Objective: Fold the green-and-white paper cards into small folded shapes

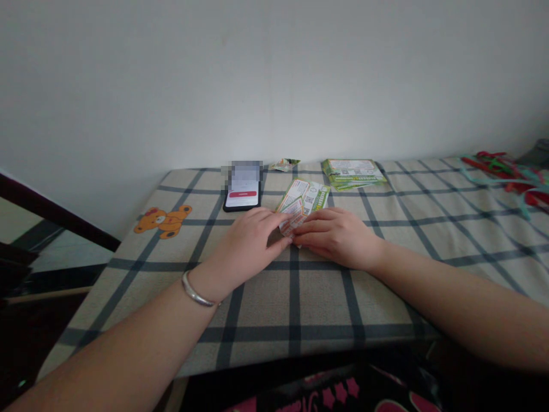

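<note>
Because your left hand (251, 236) pinches the near, folded end of the printed sheet (318, 193) while your right hand (341, 236) lays its fingers over it, uneven pulling could skew the crease or tear it; whether the right grips, I cannot tell. Thin and pointed, it lies nearer you than the flat rectangular stack (358, 170), on checked cloth (261, 309) that could ruck.

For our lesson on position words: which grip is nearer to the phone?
Left. The left grip is close in front of the phone; the right grip is farther off, rightward.
</note>
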A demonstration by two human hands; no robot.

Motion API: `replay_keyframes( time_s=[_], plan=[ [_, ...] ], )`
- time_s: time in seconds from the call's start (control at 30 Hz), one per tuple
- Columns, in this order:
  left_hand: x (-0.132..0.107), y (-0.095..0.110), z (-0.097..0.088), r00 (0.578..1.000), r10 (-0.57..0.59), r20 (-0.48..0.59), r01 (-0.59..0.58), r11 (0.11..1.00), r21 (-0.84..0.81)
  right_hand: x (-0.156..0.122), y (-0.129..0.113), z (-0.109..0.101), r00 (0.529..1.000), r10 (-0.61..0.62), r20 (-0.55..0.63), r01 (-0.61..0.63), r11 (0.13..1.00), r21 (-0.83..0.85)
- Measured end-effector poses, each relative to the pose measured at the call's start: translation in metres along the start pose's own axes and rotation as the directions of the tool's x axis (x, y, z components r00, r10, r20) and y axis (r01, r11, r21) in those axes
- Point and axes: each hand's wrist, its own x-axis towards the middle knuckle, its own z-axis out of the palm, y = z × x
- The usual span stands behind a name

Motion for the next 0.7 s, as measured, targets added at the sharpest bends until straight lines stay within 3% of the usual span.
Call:
replay_keyframes(
  time_s=[0.43,0.7],
  plan=[
    [0.001,-0.002,0.001,1.0,-0.001,0.003,0.001,1.0,-0.003,-0.007,0.011,-0.001,1.0,-0.015,-0.003,0.015,0.963,0.27],
    [-0.002,-0.007,0.003,0.993,0.076,-0.095,-0.075,0.997,0.012,-0.006,0.013,-0.003,0.992,0.087,0.086,-0.118,0.861,0.494]
  ],
)
